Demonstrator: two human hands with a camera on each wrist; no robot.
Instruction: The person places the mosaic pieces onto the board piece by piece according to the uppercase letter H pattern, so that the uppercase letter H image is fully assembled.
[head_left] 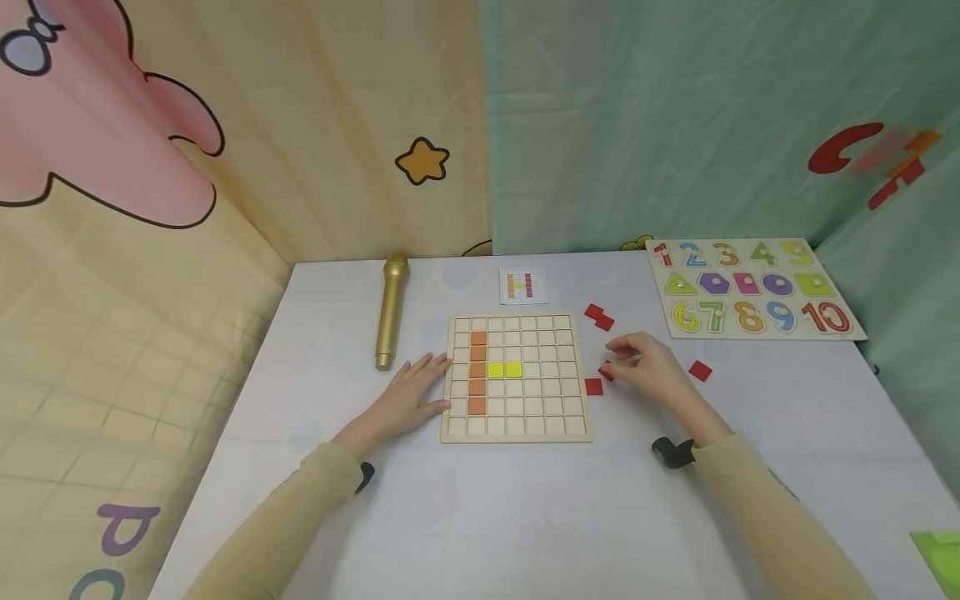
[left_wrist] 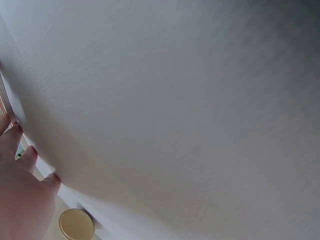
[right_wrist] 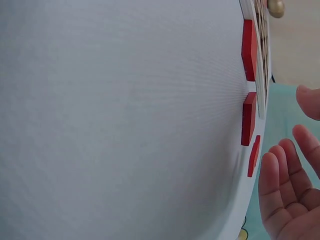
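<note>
looking down from the head view, we rest our left hand [head_left: 408,396] on the white tabletop [head_left: 510,517], fingers spread, fingertips against the left edge of a pale wooden grid board [head_left: 528,406]. on it, five orange square tiles [head_left: 477,387] form one column, and two yellow square tiles [head_left: 513,369] run rightward from the middle one. our right hand [head_left: 648,367] is beyond the board's right side, its thumb and curved fingers near a small red square tile [head_left: 604,372]; we cannot tell whether they touch it. another red tile [head_left: 593,387] lies just beside the board.

in the left wrist view, we see our parted left fingers near the round end of a gold handheld microphone [left_wrist: 76,224].

in the right wrist view, our thumb stands apart from our fingers, near three red tiles [right_wrist: 248,119] lying in a row.
</note>
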